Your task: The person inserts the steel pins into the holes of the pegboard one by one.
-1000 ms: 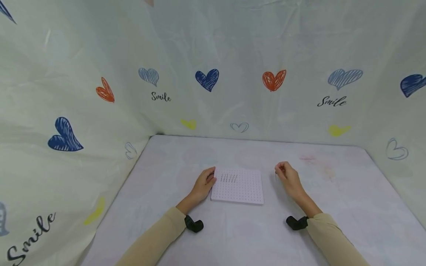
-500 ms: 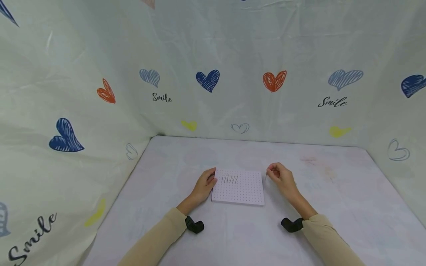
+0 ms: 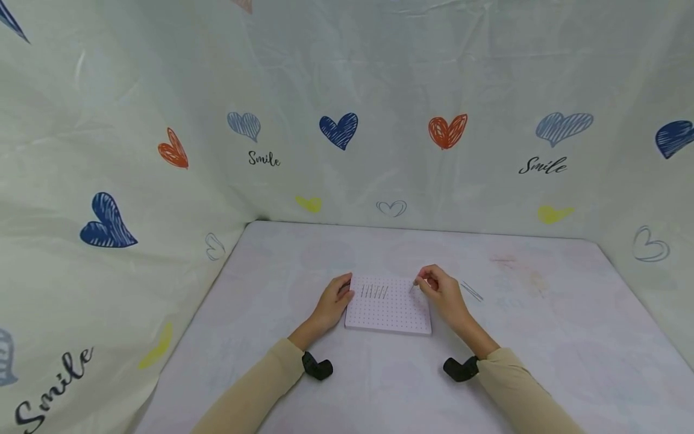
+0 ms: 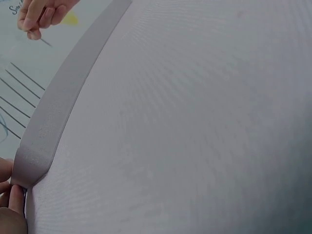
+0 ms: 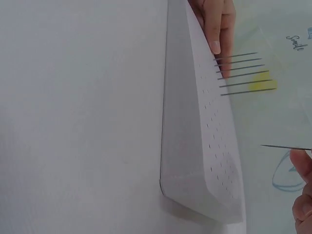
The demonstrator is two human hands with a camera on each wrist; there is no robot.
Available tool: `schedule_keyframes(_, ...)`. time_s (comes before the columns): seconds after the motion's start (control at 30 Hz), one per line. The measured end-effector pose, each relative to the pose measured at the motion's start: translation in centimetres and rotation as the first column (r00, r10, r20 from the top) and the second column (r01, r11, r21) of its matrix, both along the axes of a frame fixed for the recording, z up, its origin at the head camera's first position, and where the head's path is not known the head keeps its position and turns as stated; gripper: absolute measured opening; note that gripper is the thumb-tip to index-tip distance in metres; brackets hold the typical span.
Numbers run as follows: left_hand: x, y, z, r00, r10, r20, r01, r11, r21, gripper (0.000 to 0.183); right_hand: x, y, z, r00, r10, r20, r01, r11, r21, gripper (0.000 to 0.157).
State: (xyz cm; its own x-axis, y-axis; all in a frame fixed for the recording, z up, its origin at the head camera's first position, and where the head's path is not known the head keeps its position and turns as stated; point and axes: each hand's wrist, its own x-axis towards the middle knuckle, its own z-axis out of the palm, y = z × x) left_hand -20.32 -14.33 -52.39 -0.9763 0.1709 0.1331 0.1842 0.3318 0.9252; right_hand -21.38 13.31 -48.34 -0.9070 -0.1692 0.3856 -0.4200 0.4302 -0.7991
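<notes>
A white board (image 3: 387, 317) pierced with rows of small holes lies on the table. Several thin metal pins (image 3: 375, 292) stand upright in a row toward its upper left. My left hand (image 3: 329, 303) holds the board's left edge; its fingertips (image 4: 17, 197) show at a corner in the left wrist view. Over the board's right part, my right hand (image 3: 441, 295) pinches another thin metal pin (image 5: 282, 146) between thumb and finger. That pin's pointed end sticks out past the fingertips, tilted down to the left in the head view and close over the holes.
Loose thin pins (image 3: 472, 292) lie on the white table (image 3: 374, 386), just right of my right hand. Behind and to the left hangs a pale curtain (image 3: 390, 78) printed with hearts. A black wrist camera (image 3: 461, 369) sits at my right wrist.
My right hand has moved left with the pin, from the table beside the board to over its right part. The loose pins on the table have come into sight. My left hand stays put.
</notes>
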Motion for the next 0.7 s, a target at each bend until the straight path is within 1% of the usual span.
schedule_keyframes(0.23, 0.0, 0.0, 0.0, 1.0, 0.002, 0.002, -0.002, 1.0, 0.014, 0.047, 0.2, -1.4, -0.1, 0.999, 0.036, -0.019, -0.036, 0.999, -0.014, 0.006)
schedule_keyframes(0.33, 0.1, 0.0, 0.0, 1.0, 0.001, 0.0, -0.001, 1.0, 0.015, 0.047, 0.3, -1.9, -0.3, 0.999, 0.047, -0.013, -0.047, 0.999, -0.008, 0.006)
schedule_keyframes(0.6, 0.1, 0.0, 0.2, 1.0, 0.008, 0.026, -0.008, 1.0, -0.012, 0.048, 0.3, -2.8, -0.9, 0.997, 0.073, -0.012, -0.073, 0.997, 0.02, 0.003)
schedule_keyframes(0.7, 0.1, 0.0, 0.1, 1.0, 0.007, 0.026, -0.007, 1.0, -0.015, 0.048, 0.3, -2.9, -1.1, 0.996, 0.085, -0.012, -0.085, 0.996, 0.024, 0.004)
